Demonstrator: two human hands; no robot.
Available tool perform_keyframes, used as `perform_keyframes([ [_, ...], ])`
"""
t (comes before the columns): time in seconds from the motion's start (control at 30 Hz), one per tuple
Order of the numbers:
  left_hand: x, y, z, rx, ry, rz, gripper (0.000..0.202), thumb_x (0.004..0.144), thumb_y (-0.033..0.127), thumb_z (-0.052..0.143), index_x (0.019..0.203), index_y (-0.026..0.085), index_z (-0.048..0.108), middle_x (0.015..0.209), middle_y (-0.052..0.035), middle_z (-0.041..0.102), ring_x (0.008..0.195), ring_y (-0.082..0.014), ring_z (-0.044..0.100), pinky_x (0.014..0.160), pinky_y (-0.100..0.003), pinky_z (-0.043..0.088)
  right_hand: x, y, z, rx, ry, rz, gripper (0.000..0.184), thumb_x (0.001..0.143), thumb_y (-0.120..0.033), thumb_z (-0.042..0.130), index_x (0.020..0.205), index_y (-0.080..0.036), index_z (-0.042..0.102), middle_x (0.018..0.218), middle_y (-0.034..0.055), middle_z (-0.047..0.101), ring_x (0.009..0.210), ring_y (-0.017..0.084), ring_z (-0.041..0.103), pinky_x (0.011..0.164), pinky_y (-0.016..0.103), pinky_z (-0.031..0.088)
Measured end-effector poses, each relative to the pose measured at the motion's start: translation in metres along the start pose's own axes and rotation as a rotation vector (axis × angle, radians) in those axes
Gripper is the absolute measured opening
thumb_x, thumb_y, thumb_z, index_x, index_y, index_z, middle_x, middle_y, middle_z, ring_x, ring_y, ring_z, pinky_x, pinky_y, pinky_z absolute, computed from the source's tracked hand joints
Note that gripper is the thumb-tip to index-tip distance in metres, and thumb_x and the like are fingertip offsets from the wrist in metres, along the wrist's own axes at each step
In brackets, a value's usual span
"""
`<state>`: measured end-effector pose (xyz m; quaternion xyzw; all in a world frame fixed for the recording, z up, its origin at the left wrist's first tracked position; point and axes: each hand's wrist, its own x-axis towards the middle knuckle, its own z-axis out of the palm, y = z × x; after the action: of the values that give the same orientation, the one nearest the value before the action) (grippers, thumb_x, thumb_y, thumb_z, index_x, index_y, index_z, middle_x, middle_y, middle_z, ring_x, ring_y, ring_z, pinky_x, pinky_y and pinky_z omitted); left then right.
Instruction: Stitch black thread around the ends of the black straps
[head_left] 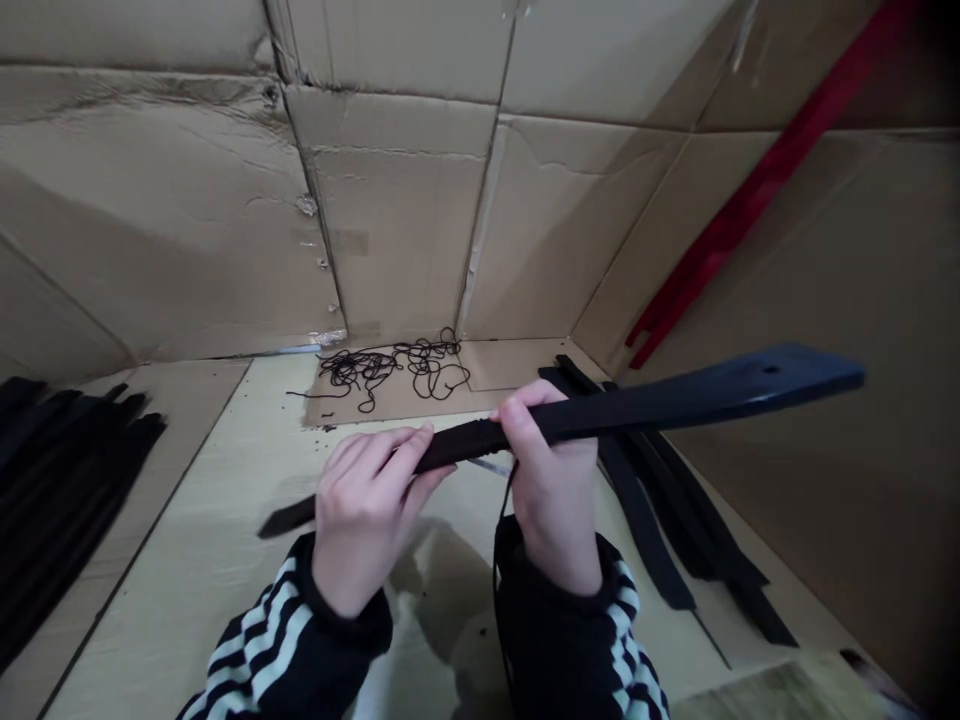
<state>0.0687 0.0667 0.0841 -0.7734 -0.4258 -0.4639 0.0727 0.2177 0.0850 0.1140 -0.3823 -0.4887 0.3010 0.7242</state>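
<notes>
I hold a long black strap point(675, 400) level above the pale table point(225, 560). It widens to the right and has a small hole near that end. My left hand point(367, 510) is closed on its narrow left part, fingers pinched on top. My right hand point(551, 480) is wrapped round the strap near its middle. A thin black thread point(501, 520) hangs down from the strap between my hands, and a small pale sliver shows beside my right fingers. Both sleeves are black with pale stripes.
A tangle of loose black thread point(397, 365) lies at the back of the table. A pile of black straps point(60, 480) lies at the left, and several more straps point(675, 520) at the right. Cardboard walls point(405, 200) enclose the space, with a red bar point(750, 190) leaning at the right.
</notes>
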Motion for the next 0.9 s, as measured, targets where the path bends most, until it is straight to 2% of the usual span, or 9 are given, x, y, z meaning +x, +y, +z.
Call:
perform_keyframes([
  [0.1,0.004,-0.004,-0.014,-0.265,-0.281,-0.077,0.023,0.098,0.032,0.046,0.092,0.018,0.064,0.069,0.0,0.067,0.063,-0.0153,0.062,0.065,-0.029,0.047,0.0,-0.003,-0.007,-0.052,-0.066,-0.054,0.015,0.075,-0.026,0.072,0.063,-0.02,0.065,0.056,-0.0038,0.055,0.053,0.011,0.047,0.05,0.024,0.036],
  [0.17,0.006,-0.008,-0.022,-0.452,-0.524,-0.158,0.029,0.1,0.037,0.04,0.088,0.019,0.061,0.061,0.0039,0.06,0.053,-0.0121,0.058,0.055,-0.025,0.046,-0.002,-0.005,-0.007,0.037,-0.09,0.055,0.006,0.075,-0.027,0.07,0.073,-0.021,0.069,0.057,-0.0038,0.054,0.053,0.011,0.048,0.05,0.025,0.036],
  [0.23,0.006,-0.012,-0.024,-0.483,-0.594,-0.182,0.028,0.093,0.047,0.052,0.095,0.02,0.059,0.066,0.004,0.062,0.054,-0.0126,0.059,0.052,-0.024,0.046,-0.004,-0.007,-0.001,0.178,-0.049,0.234,0.011,0.073,-0.03,0.071,0.079,-0.021,0.069,0.063,-0.0037,0.056,0.054,0.011,0.047,0.05,0.024,0.035],
  [0.33,0.003,-0.016,-0.015,-0.268,-0.319,-0.051,0.037,0.08,0.046,0.071,0.102,0.018,0.06,0.087,-0.0033,0.07,0.073,-0.0179,0.066,0.064,-0.028,0.052,-0.003,-0.009,0.007,0.301,0.073,0.451,0.022,0.07,-0.037,0.076,0.073,-0.02,0.061,0.069,-0.0037,0.056,0.053,0.008,0.044,0.047,0.022,0.033],
  [0.43,0.002,-0.016,-0.008,-0.04,-0.003,0.075,0.027,0.086,0.034,0.066,0.107,0.017,0.064,0.1,-0.0099,0.07,0.085,-0.0218,0.067,0.076,-0.034,0.052,-0.001,-0.007,0.005,0.288,0.046,0.395,0.03,0.071,-0.042,0.075,0.065,-0.02,0.057,0.063,-0.0045,0.05,0.051,0.008,0.04,0.046,0.022,0.031],
  [0.5,0.002,-0.014,-0.009,-0.098,-0.038,0.028,0.022,0.092,0.034,0.058,0.106,0.018,0.064,0.088,-0.0075,0.071,0.078,-0.0203,0.067,0.071,-0.033,0.052,-0.001,-0.004,0.0,0.253,-0.018,0.199,0.027,0.075,-0.04,0.072,0.063,-0.02,0.059,0.062,-0.0033,0.051,0.055,0.01,0.044,0.051,0.024,0.035],
  [0.67,-0.001,-0.011,-0.017,-0.455,-0.526,-0.436,0.025,0.097,0.046,0.043,0.094,0.022,0.048,0.053,0.0075,0.055,0.044,-0.0128,0.055,0.046,-0.022,0.043,-0.005,0.002,-0.002,0.127,-0.017,-0.022,0.007,0.079,-0.022,0.064,0.08,-0.025,0.07,0.079,-0.0003,0.062,0.063,0.014,0.05,0.059,0.029,0.04],
  [0.77,-0.002,-0.013,-0.012,-0.17,-0.317,-0.245,0.037,0.081,0.048,0.069,0.096,0.022,0.047,0.078,-0.0001,0.067,0.063,-0.0176,0.064,0.057,-0.027,0.048,-0.004,0.002,0.003,0.072,0.054,0.077,0.009,0.08,-0.021,0.059,0.078,-0.024,0.068,0.083,0.0006,0.064,0.068,0.015,0.053,0.062,0.03,0.042],
  [0.9,0.002,-0.017,-0.015,0.2,-0.056,0.08,0.02,0.087,0.028,0.064,0.103,0.018,0.059,0.107,-0.0123,0.067,0.093,-0.0282,0.064,0.082,-0.042,0.047,0.002,0.002,0.001,0.0,0.011,0.064,0.009,0.081,-0.031,0.065,0.078,-0.022,0.068,0.073,-0.0009,0.061,0.065,0.014,0.052,0.06,0.029,0.042],
])
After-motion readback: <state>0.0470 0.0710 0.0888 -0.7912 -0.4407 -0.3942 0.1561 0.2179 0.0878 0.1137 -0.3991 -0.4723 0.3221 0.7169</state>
